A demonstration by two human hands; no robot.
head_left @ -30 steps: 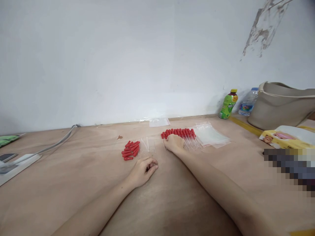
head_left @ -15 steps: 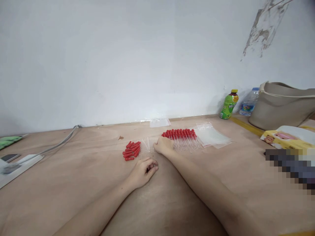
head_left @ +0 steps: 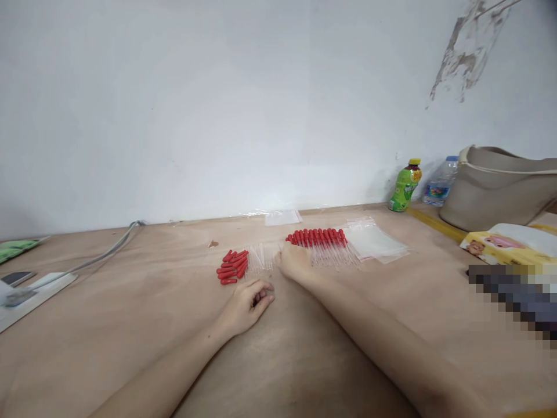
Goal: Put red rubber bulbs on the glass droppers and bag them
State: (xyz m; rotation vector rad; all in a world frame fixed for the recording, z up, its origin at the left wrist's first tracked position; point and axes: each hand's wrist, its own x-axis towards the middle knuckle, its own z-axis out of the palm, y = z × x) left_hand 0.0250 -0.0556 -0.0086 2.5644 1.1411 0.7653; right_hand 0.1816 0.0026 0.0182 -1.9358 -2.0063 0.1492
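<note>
My right hand (head_left: 295, 262) is closed in a pinch at the right end of a row of thin clear glass tubes (head_left: 257, 255). A faint clear tube shows at its fingertips, mostly hidden by the hand. My left hand (head_left: 246, 306) rests on the table nearer to me, fingers loosely curled, thumb apart, with nothing visible in it. Left of the tubes lies a pile of red rubber bulbs (head_left: 234, 267). Beyond my right hand, several droppers (head_left: 319, 241) with red bulbs lie side by side, their clear tubes pointing towards me.
Clear zip bags (head_left: 376, 241) lie right of the droppers, and a white sheet (head_left: 282, 217) near the wall. Farther right stand a green bottle (head_left: 404, 187), a water bottle (head_left: 440, 183), a beige bin (head_left: 496, 191) and a tissue pack (head_left: 496, 244). A power strip (head_left: 47, 295) with a cable lies left.
My right hand has drawn slightly to the right, uncovering more of the table beside the tubes. My left hand has shifted a little to the left. The bulbs and droppers stay put.
</note>
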